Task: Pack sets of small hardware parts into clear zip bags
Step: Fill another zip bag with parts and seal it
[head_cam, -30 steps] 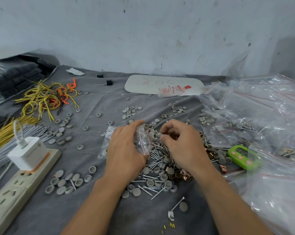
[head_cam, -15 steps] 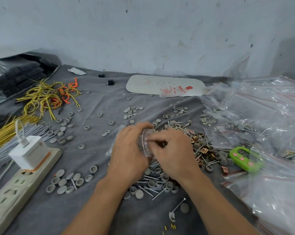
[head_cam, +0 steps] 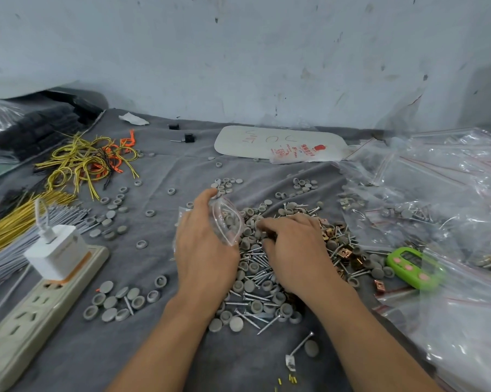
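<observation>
Steadiness at the mouth matters: the left hand [head_cam: 204, 250] grips the clear zip bag [head_cam: 227, 222] at the edge of the pile of grey caps and screws [head_cam: 252, 278], its mouth gaping toward the right hand [head_cam: 295, 250]. That hand's fingers [head_cam: 268, 230] curl down into the pile beside it; whether they pinch a part I cannot tell. Holding the mouth wide and low should let each piece drop in cleanly.

A grey cloth [head_cam: 159, 349] covers the counter. At its near left edge lies a beige power strip [head_cam: 26, 315] with a white charger [head_cam: 56, 251] plugged in. Yellow and orange wire loops [head_cam: 88, 162] sit far left. A green timer [head_cam: 411, 267] rests toward the right edge.
</observation>
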